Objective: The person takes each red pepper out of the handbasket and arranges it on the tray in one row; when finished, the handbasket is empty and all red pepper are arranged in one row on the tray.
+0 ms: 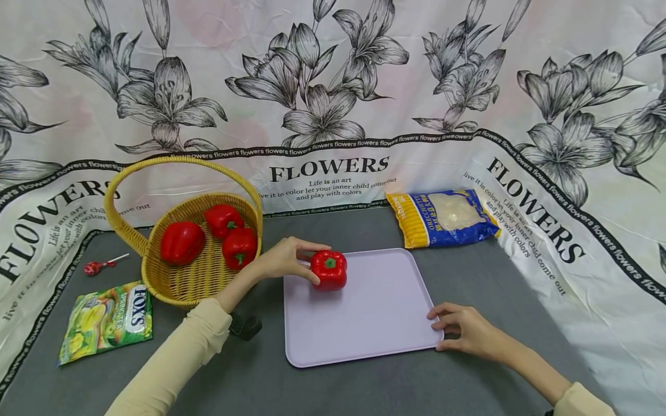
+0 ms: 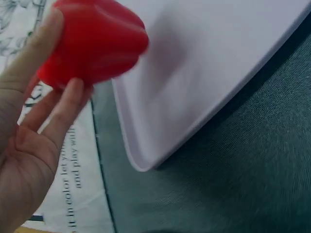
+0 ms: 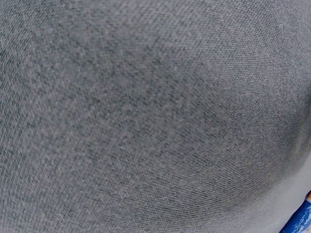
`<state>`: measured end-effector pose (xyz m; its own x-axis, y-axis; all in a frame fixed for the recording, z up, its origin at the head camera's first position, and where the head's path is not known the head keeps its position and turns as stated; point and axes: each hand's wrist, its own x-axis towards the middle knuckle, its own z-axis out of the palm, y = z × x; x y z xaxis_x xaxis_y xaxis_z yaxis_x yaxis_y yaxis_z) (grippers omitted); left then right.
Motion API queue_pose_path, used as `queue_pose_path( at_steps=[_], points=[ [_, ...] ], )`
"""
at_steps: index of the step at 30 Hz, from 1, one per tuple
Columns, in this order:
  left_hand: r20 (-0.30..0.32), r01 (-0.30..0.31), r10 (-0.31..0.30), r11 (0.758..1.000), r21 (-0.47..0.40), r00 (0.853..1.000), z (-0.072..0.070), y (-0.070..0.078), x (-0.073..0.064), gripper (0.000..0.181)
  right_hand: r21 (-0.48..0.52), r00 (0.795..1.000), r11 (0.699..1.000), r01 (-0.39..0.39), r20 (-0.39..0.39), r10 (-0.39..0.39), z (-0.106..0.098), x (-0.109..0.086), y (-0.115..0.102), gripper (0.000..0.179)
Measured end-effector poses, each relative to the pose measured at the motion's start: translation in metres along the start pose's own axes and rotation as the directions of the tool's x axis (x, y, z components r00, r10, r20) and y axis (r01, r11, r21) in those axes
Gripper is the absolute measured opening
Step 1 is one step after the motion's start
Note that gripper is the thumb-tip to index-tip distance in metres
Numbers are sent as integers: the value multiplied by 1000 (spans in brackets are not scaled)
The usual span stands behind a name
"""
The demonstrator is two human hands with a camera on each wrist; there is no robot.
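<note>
My left hand point(image 1: 283, 260) grips a red bell pepper point(image 1: 329, 270) from its left side, thumb in front and fingers behind. In the left wrist view the pepper point(image 2: 95, 41) hangs over the pale lilac tray point(image 2: 184, 92), its shadow falling on the tray's surface. At the tray's point(image 1: 364, 323) right edge, my right hand point(image 1: 465, 332) holds the rim near the front corner, fingers bent over it and thumb lower down. To the left, a yellow wicker basket point(image 1: 179, 289) holds three more red bell peppers point(image 1: 182, 242). The right wrist view shows neither hand nor tray.
A blue and yellow pasta bag point(image 1: 452, 219) lies behind the tray to the right. At far left are a green and yellow Fox's candy bag point(image 1: 109, 320) and a red-wrapped lollipop point(image 1: 96, 267). A flower-printed cloth point(image 1: 333, 92) hangs behind the grey tabletop point(image 1: 354, 387).
</note>
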<state>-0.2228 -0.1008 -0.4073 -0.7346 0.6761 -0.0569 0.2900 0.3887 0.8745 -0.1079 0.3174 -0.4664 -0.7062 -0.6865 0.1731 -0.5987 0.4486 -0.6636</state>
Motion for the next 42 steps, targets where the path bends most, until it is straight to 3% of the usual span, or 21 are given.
queue_pose_path(
  at_steps=[6,10,15,21,29,36,42],
  points=[
    [-61,-6,5,1000,-26,998,14,-15,18,64,9,1000,1000,17,-24,-17,1,-1,1,22],
    [-116,12,-24,995,-98,993,21,-19,26,62,22,998,999,38,-43,-37,3,-1,1,22],
    [-122,26,-46,986,-163,991,29,-20,36,61,30,999,999,33,-39,-32,5,0,1,22],
    [-114,51,-68,988,-147,991,33,-12,52,64,25,1000,1000,1,-25,0,4,-1,2,21],
    [-93,27,-42,988,-152,995,42,1,77,67,19,999,1000,-17,-28,17,2,-2,0,21],
    [-64,3,-10,995,-101,998,52,15,92,68,23,997,997,-74,6,74,0,-2,-2,21],
    [-75,11,-16,998,-68,997,63,23,106,67,27,997,996,-81,10,80,-1,-3,0,23]
  ],
)
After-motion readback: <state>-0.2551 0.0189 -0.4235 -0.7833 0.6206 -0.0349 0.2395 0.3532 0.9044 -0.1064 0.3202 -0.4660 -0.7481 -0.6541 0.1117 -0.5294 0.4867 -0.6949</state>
